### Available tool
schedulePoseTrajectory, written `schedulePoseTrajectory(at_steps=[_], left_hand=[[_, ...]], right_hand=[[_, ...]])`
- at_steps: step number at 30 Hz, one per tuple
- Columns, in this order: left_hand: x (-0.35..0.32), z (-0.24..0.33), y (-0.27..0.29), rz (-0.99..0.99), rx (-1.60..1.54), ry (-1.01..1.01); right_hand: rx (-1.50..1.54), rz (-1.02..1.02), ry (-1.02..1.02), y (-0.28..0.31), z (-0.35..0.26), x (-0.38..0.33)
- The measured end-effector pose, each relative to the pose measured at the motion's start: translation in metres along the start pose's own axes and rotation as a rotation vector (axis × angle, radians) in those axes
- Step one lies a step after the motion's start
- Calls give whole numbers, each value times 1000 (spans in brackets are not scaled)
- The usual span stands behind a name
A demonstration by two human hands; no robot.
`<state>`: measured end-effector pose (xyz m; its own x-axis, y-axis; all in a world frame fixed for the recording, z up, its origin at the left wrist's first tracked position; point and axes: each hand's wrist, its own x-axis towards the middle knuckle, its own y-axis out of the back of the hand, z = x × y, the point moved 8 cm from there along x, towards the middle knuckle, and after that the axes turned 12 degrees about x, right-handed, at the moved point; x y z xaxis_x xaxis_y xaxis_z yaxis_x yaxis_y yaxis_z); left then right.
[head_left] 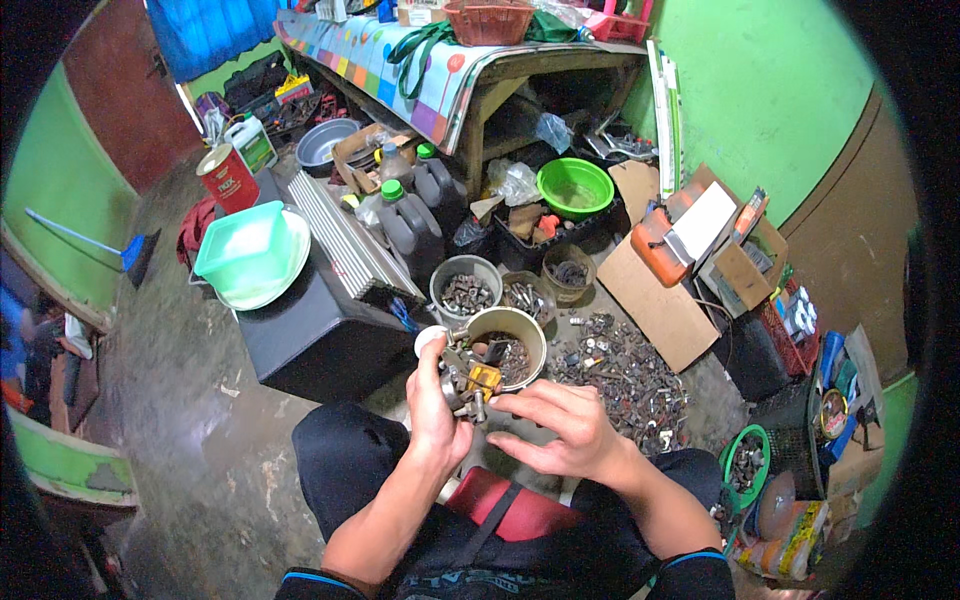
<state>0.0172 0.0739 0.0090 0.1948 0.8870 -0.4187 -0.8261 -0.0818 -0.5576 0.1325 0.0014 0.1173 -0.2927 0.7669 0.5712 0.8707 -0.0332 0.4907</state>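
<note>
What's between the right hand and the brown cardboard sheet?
In the head view, a spread of small loose parts lies between the right hand and the cardboard sheet.

Your landmark is the bright green basin (575,187) | nearer you: silver-grey metal part (457,383) with yellow piece (485,378), your black sleeves (706,578) edged blue | left of it: dark grey jugs (410,226) with green caps (392,189), red can (230,182), mint-green tub (240,243) | beyond, to its left: tablecloth (370,60) in multicoloured squares and dots | right of it: orange case (659,245)
</note>
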Motion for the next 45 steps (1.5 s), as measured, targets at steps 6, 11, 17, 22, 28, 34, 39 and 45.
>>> schedulePoseTrajectory(at_steps=[6, 11, 17, 22, 28, 34, 39, 45], left_hand=[[-7, 5, -10, -4, -22, -46], [-1, -2, -2, 69, 29, -66], [4, -6, 9, 88, 12, -84], [4, -15, 14, 140, -86, -18], [19, -10, 12, 114, -110, -69], [20, -12, 9, 87, 56, -72], [19, -16, 1, 65, -46, 9], [13, -18, -2, 54, -63, 36]], right_hand=[[-68, -3, 47, 0, 1, 6], [-115, -11, 77, -12, -3, 9], [-130, 68, 70, -20, 0, 4], [-179, 32, 91, -30, -4, -3], [-176, 76, 121, -32, -5, 9], [-206, 60, 145, -28, -3, 2], [-116, 170, 158, -26, 2, -1], [-92, 268, 126, -19, 5, -10]])
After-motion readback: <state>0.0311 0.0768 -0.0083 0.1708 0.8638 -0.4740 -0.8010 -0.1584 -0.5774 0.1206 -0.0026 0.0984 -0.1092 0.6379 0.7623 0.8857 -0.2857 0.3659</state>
